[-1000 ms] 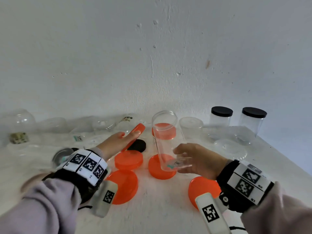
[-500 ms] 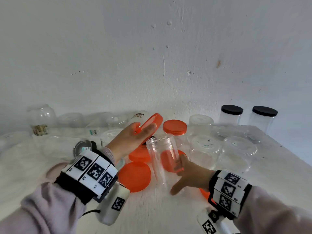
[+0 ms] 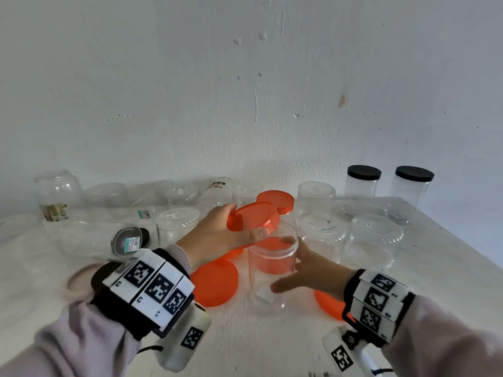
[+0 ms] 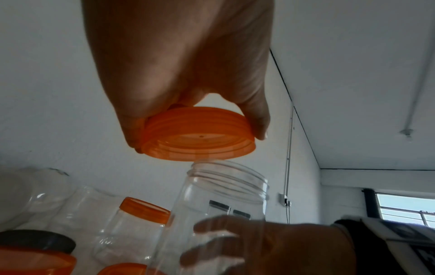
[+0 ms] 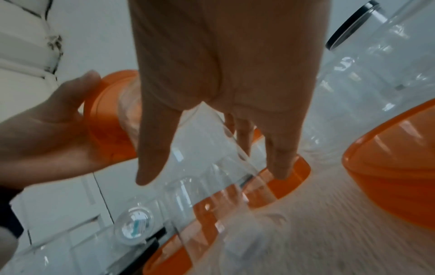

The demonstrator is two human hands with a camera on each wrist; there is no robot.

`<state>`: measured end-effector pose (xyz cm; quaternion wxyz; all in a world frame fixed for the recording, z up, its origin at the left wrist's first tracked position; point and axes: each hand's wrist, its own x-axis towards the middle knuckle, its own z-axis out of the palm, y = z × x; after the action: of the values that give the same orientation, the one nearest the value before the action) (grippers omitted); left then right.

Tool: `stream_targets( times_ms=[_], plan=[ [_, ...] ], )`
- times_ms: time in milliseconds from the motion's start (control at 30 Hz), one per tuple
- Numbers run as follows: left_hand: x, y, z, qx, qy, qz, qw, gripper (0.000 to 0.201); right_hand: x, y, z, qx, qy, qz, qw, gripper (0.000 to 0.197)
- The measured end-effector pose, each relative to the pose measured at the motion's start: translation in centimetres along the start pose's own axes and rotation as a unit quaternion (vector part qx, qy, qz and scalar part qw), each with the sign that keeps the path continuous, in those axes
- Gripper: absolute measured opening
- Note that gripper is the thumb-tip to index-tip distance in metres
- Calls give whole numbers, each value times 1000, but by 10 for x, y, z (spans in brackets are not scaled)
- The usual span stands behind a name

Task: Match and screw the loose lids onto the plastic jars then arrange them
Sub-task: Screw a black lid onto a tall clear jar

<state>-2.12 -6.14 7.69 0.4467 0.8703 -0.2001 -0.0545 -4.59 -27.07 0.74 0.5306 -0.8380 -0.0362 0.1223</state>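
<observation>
Landmark: the tall clear plastic jar [image 3: 272,265] stood upright and open-mouthed on the white table [image 3: 449,268]; every place below is given from it.
Right hand: your right hand [image 3: 313,273] gripped the jar's wall from the right, thumb on the near side and fingers curled round the far side.
Left hand: your left hand [image 3: 217,238] pinched the round orange screw lid [image 3: 253,216] by its rim, thumb on one edge and fingers on the other.
Lid position: it hung tilted just above the jar's mouth and slightly to its left, threads facing down; the left wrist view showed a thin gap, so it was not yet seated.
Done so far: two clear jars with black lids [image 3: 389,183] stood capped far right of the jar, and one jar with an orange lid [image 3: 276,201] stood capped just behind it.
Left to do: loose flat orange lids [image 3: 215,281] lay just left and right of the jar, and many uncapped clear jars [image 3: 373,238] stood or lay behind it and to both sides.
Progress: I judged you early in the job, with this lid still to level, seat and twist, and arranging not begun.
</observation>
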Motion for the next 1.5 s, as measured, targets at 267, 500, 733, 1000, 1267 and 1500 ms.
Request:
stream_targets(
  times_ms=[267,500,733,1000,1267,1500],
  plan=[
    [9,5,15,65,-15,32,997,100,-5,-10,0,-5,22,-88,996,93],
    [7,-17,1,26,62,-26,997,114,-2,-5,-4,-50,28,-58,997,91],
    [8,-74,4,199,-33,-173,964,114,-1,-8,-6,-85,35,-52,994,92],
    [10,-96,29,309,-133,-179,925,107,-3,-11,-7,-95,26,-49,994,90],
    [21,-87,37,315,-144,-141,927,106,-9,-11,-14,-98,30,-47,994,90],
    [87,-58,27,297,-64,-84,949,71,-11,-4,-26,-82,49,-37,995,89]
  ],
)
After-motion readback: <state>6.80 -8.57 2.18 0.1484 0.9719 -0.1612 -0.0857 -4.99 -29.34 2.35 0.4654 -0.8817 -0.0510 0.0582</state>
